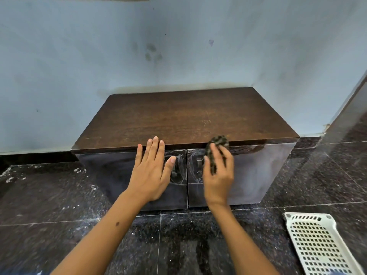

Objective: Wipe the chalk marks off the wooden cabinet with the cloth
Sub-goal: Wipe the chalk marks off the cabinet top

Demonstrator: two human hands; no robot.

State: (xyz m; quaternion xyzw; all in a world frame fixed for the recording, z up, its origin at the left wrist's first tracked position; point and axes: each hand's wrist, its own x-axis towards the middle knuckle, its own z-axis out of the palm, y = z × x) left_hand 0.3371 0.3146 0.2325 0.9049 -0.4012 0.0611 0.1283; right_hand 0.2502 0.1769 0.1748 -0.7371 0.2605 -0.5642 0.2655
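A low dark wooden cabinet [188, 116] stands against the blue wall, with two glossy front doors. White chalk marks [181, 165] curl around the handles near the seam between the doors. My left hand [152, 171] lies flat with fingers apart on the left door, fingertips at the top edge. My right hand [218, 175] grips a dark mottled cloth [217, 144], pressed on the upper part of the right door beside its handle. The cloth and that hand are slightly blurred.
The floor [178, 245] is dark speckled stone with white dust at the left. A white perforated plastic basket [317, 245] lies on the floor at the lower right. A dark panel [349, 120] rises at the right edge.
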